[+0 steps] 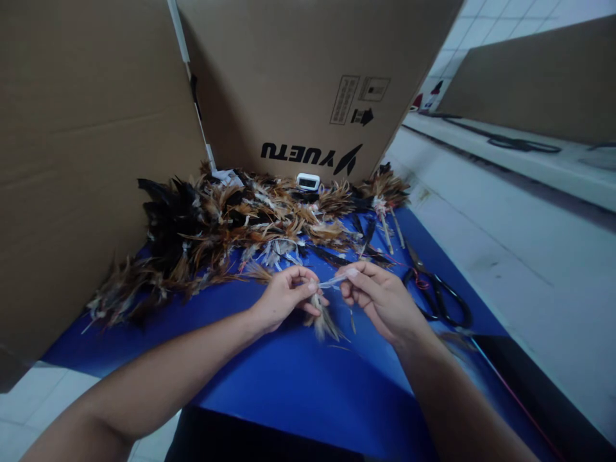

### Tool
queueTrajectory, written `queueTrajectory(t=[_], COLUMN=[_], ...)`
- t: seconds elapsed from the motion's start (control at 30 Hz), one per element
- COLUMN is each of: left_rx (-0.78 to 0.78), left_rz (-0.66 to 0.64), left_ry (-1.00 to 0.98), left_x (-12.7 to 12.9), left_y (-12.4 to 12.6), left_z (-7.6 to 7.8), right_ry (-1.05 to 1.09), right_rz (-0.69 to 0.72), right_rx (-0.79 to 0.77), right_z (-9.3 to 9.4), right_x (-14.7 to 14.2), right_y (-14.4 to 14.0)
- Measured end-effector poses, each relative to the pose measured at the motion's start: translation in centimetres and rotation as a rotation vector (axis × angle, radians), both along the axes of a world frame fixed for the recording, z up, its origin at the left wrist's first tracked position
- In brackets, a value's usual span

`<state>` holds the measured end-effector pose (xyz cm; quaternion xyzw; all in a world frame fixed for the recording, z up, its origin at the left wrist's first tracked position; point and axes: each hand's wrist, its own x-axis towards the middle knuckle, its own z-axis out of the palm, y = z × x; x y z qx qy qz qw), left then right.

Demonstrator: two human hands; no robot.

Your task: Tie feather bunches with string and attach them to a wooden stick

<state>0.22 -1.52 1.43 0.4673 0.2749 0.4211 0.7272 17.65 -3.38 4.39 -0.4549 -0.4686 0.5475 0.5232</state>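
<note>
Above the blue tabletop (269, 385), my left hand (289, 296) pinches a small bunch of brown feathers (325, 321), whose tips hang downward. A thin whitish translucent strip (332, 281) stretches from the bunch across to my right hand (378, 298). Thumb and fingers of that hand are closed on the strip's other end. Beneath the right fingers a slender feather (353, 321) shows, and I cannot tell whether it is held. Just beyond both hands lies a wide heap of brown and black feathers (250, 218).
Black-handled scissors (440, 298) lie at the right, near a dark flat object (524, 378). A small white digital display (308, 182) stands behind the heap. Cardboard panels (298, 77) wall off the back and left. Thin sticks (386, 234) lie at the back right.
</note>
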Motion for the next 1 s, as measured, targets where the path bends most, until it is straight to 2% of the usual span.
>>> queueTrajectory(t=[0.13, 0.3, 0.47, 0.63, 0.77, 0.9, 1.0], left_rx=[0.002, 0.014, 0.042, 0.059, 0.067, 0.073, 0.073], left_rz=[0.006, 0.011, 0.005, -0.003, 0.009, 0.005, 0.004], left_ry=[-0.006, -0.014, -0.044, -0.053, -0.051, -0.049, -0.034], left_x=[0.0, 0.0, 0.0, 0.1, 0.1, 0.1, 0.1], left_y=[0.1, 0.0, 0.0, 0.0, 0.0, -0.1, -0.1], left_z=[-0.2, -0.3, -0.3, -0.2, -0.3, -0.3, -0.2], right_ry=[0.14, 0.118, -0.216, -0.556, -0.719, -0.845, -0.82], right_rz=[0.01, -0.042, -0.134, -0.1, -0.122, -0.215, -0.159], right_rx=[-0.014, -0.011, 0.024, 0.078, 0.131, 0.347, 0.471], right_z=[0.4, 0.5, -0.3, -1.8, -2.4, -1.6, -0.7], right_x=[0.1, 0.1, 0.1, 0.7, 1.0, 0.5, -0.2], right_y=[-0.1, 0.1, 0.4, 0.7, 0.9, 0.6, 0.0])
